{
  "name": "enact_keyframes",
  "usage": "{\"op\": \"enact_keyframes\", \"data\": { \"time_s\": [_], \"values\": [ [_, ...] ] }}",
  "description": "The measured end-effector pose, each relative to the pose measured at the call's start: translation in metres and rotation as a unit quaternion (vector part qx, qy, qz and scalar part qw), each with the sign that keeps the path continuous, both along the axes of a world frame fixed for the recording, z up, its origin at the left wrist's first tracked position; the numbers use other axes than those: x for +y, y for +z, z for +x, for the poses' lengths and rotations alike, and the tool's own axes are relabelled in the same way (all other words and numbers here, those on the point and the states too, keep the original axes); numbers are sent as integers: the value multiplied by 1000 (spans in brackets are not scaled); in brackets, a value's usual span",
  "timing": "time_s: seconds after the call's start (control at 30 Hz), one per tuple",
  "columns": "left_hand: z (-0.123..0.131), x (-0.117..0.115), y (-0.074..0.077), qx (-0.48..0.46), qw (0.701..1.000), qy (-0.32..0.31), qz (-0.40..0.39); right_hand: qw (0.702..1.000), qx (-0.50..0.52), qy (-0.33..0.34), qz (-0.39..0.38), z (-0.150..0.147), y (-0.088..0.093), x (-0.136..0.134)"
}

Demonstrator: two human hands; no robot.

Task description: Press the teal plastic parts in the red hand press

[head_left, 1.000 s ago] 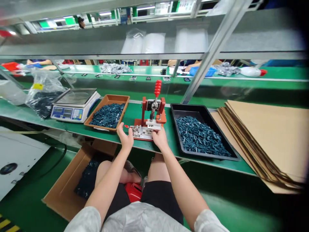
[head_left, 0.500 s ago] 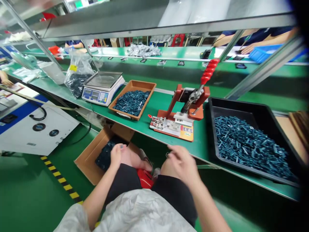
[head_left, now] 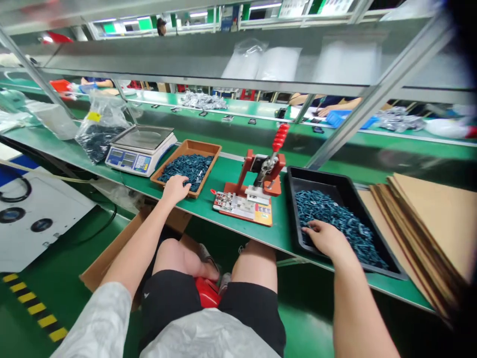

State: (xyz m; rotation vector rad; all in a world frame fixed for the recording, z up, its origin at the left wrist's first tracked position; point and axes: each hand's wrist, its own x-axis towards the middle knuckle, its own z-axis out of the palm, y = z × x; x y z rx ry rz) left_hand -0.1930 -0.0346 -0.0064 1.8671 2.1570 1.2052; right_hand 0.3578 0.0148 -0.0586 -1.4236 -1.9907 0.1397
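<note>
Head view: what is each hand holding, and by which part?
No clear grip; small pieces cannot be ruled out. The left hand lies over dark teal parts in the brown tray; the right hand reaches among parts in the black tray.

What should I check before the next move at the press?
1. Left hand on blue parts in brown tray: holding a part? Cannot tell.
2. Right hand in black tray: holding a part? Cannot tell.
3. Press lever raised: ok.
4. Both hands off jig: ok.
5. Part seated in jig: cannot tell.
6. Scale readout legible: cannot tell, too small.
</note>
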Motion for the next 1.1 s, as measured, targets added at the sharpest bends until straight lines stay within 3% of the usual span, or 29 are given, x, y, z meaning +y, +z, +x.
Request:
{"op": "enact_keyframes", "data": {
  "time_s": [0.13, 0.37, 0.5, 0.63, 0.8, 0.93, 1.0, 1.1],
  "values": [
    [7, 43, 14, -2, 992, -12, -123, 988, -23, -75, -136, -7, 18, -20],
    [-1, 54, 12, 91, 946, 75, -303, 982, 43, -134, -126, -13, 29, -20],
    [2, 50, 10, 108, 956, 64, -265, 979, 133, -111, -105, -18, 39, -30],
    [7, 42, 11, 120, 960, 77, -240, 974, 200, -47, -97, -38, 49, -46],
    [10, 31, 10, 52, 994, 74, -68, 973, 223, 52, -39, -91, 57, -65],
    [17, 20, 19, -63, 996, 66, 19, 959, 261, 98, -45, -128, 39, -66],
    [31, 11, 29, -107, 993, 41, 13, 949, 290, 107, -60, -139, 22, -61],
    [66, -4, 40, -196, 978, -56, -35, 950, 300, 87, -21, -147, -1, -54]
  ]
}}
